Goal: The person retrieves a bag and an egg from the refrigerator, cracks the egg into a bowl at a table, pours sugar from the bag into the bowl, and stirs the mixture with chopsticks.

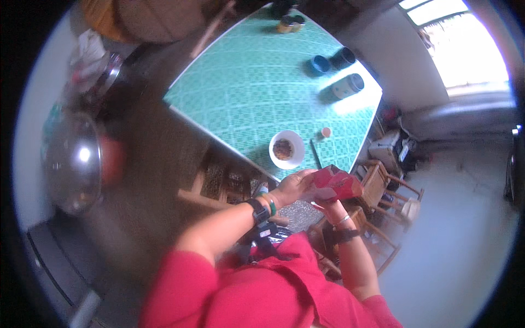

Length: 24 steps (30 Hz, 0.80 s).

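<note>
Both hands are raised at the table's near corner, around a crumpled red packet (337, 184). My left hand (292, 187) grips the packet's left side. My right hand (329, 208) holds it from below, its fingers partly hidden by the packet. Just beyond the left hand, a white bowl (298, 143) stands on the table and contains a brownish, crumbly food (283, 150). To the bowl's right lies a thin dark stick-like utensil (314, 152), its near end close to the packet. A small orange-pink cup or cap (326, 132) sits farther right.
A green checked cloth covers the table (246, 90). Toward its right edge are a pale cylindrical container (347, 87), a blue cup (320, 64) and a dark container (343, 58). Small jars (287, 25) stand at the far corner. Wooden chairs (375, 186) flank the right side.
</note>
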{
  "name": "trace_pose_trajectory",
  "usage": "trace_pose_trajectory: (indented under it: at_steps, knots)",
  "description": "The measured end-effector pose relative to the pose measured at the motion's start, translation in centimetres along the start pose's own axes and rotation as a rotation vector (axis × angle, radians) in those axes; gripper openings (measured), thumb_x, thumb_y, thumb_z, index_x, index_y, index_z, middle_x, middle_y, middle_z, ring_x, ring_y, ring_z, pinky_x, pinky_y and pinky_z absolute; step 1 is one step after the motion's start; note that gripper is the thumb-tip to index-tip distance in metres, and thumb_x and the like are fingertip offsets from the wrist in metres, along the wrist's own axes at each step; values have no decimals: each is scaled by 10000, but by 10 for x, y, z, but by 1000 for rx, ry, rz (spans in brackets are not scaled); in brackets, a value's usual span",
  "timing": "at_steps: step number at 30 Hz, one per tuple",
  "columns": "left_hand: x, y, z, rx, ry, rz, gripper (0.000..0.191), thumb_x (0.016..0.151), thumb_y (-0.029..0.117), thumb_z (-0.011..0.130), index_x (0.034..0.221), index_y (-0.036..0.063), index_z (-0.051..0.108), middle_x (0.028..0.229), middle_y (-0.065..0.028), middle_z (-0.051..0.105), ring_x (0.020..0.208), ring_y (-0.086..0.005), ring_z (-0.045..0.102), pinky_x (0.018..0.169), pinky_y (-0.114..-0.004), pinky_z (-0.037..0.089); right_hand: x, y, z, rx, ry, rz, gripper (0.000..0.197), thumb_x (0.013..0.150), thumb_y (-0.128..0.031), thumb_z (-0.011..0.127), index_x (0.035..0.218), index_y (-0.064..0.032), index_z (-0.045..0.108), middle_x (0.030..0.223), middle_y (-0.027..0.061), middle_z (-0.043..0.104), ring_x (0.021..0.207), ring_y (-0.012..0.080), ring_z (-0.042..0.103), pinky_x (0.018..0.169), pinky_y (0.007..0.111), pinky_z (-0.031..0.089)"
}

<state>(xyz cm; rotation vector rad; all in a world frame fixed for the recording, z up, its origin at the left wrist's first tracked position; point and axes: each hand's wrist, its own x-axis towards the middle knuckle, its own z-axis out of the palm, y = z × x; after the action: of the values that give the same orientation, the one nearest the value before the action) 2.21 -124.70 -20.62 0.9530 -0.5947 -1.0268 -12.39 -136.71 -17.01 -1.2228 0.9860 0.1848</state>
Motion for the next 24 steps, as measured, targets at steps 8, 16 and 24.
trace_pose_trajectory:
  at_steps: [8, 16, 24]
  knots:
    - [11, 79, 18, 511, -227, 302, 373, 868, 305, 482, 1125, 35, 502, 1122, -138, 517, 1031, -275, 490, 899, -356, 368, 11, 8, -17, 197, -39, -430, 223, 806, -90, 579, 1019, -54, 525, 982, 29, 535, 901, 119, 500, 761, 250, 444]
    - [23, 75, 37, 538, -313, 233, 296, 791, 144, 597, 1072, 59, 560, 1106, -109, 541, 1010, -236, 515, 858, -318, 407, -2, 8, -36, 190, -135, -432, 386, 827, -263, 563, 1104, 3, 528, 1071, 77, 552, 959, 136, 505, 776, 263, 436]
    - [35, 50, 63, 427, -375, 84, 234, 848, 159, 513, 1046, 54, 577, 1092, -111, 550, 1019, -241, 513, 858, -328, 407, -30, 6, -72, 331, -77, -316, 320, 835, -162, 549, 1090, 31, 533, 1034, 93, 574, 930, 175, 547, 829, 263, 443]
